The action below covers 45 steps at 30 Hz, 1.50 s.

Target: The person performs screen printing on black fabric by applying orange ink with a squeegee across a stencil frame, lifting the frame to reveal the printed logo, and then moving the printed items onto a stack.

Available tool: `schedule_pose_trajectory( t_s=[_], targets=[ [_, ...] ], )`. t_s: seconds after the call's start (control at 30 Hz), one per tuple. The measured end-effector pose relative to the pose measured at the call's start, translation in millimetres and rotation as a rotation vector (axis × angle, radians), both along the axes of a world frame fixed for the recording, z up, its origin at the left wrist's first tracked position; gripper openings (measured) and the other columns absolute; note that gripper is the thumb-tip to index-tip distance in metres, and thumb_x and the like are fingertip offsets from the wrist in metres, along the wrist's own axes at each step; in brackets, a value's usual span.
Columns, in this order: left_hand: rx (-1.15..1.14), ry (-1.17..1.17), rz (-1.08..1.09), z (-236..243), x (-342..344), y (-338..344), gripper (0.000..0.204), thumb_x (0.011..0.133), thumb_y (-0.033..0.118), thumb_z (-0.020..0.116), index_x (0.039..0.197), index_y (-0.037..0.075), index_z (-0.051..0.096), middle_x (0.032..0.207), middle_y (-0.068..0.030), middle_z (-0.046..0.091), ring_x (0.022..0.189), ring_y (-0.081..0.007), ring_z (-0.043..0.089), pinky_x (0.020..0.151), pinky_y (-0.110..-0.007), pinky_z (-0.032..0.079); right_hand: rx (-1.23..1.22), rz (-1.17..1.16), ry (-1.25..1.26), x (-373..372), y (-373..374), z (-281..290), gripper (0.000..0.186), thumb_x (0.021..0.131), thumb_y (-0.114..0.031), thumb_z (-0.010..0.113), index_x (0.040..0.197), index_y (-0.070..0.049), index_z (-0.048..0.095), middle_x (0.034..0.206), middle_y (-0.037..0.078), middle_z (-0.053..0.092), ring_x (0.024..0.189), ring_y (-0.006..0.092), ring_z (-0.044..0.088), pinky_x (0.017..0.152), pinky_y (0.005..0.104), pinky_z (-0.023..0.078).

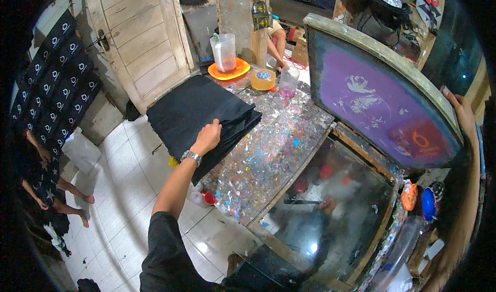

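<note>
My left hand (208, 135), with a watch (191, 157) on its wrist, pinches the near edge of a stack of thin black sheets (199, 103). Whether the sheets are cloth or plastic, I cannot tell. The stack lies on the paint-spattered table (268, 147) and overhangs its left side. On the right, my right hand (459, 108) grips the outer edge of a screen-printing frame (382, 39). This frame is tilted up from its far side, showing purple mesh (338, 85) with a pale flower design and a red patch. Below it lies a dark glass plate (330, 209).
At the table's back stand a plastic jug (223, 51) on an orange plate (230, 71), a roll of tape (262, 80) and a clear cup (288, 82). A blue bowl (429, 204) sits at the right. Patterned black cloth (57, 80) hangs left. Other people's limbs show left and behind.
</note>
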<state>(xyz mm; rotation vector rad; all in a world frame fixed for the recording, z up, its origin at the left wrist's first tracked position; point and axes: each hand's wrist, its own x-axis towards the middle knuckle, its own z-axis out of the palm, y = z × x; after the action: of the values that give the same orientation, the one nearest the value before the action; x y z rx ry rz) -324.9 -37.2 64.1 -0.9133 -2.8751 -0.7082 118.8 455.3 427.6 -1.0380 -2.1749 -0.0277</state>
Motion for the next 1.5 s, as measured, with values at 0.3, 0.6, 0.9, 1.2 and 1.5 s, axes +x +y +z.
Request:
schedule_pose_trajectory(
  t_s=[0.3,0.6,0.9,1.2,1.5],
  targets=[
    [0.943,-0.93,0.259,-20,-82,-70,0.051,0.097,0.044,0.052,0.115,-0.001,0.067,0.108,-0.0148,0.071,0.098,-0.0245,0.066,0.09,-0.037,0.049,-0.098,0.083,-0.203,-4,-30,8,0.07,0.086,-0.064,0.052,0.1,0.002,0.07,0.092,0.019,0.068,0.088,0.0275,0.063,0.083,0.0375,0.045],
    [0.864,-0.757,-0.105,85,5,-12,0.067,0.103,0.048,0.04,0.145,-0.004,0.038,0.153,-0.0101,0.038,0.141,-0.0194,0.035,0.117,-0.031,0.024,0.018,0.123,-0.277,14,-35,8,0.069,0.087,-0.067,0.048,0.107,-0.005,0.072,0.092,0.022,0.069,0.091,0.0375,0.066,0.085,0.0441,0.05],
    [-0.273,-0.268,-0.757,-19,174,75,0.055,0.104,0.036,0.036,0.15,0.005,0.032,0.15,-0.0247,0.038,0.14,-0.0302,0.037,0.112,-0.038,0.034,-0.024,0.146,-0.26,7,-75,8,0.078,0.083,-0.068,0.049,0.11,0.002,0.069,0.119,0.025,0.064,0.112,0.0397,0.061,0.094,0.0467,0.048],
    [-0.06,-0.212,-0.786,-46,453,225,0.065,0.101,0.035,0.046,0.155,0.015,0.016,0.146,-0.047,0.012,0.124,-0.0607,0.038,0.09,-0.055,0.051,-0.022,0.172,-0.248,29,-78,0,0.071,0.084,-0.062,0.048,0.109,0.0,0.07,0.117,0.024,0.066,0.112,0.038,0.062,0.095,0.0456,0.048],
    [-0.288,0.161,-0.747,5,395,102,0.067,0.09,0.054,0.058,0.147,0.023,0.044,0.159,-0.0149,0.026,0.145,-0.0435,0.02,0.111,-0.067,0.016,0.02,0.251,-0.233,21,-70,-10,0.072,0.084,-0.063,0.05,0.115,-0.002,0.069,0.123,0.021,0.064,0.117,0.0351,0.06,0.098,0.0427,0.046]
  ],
)
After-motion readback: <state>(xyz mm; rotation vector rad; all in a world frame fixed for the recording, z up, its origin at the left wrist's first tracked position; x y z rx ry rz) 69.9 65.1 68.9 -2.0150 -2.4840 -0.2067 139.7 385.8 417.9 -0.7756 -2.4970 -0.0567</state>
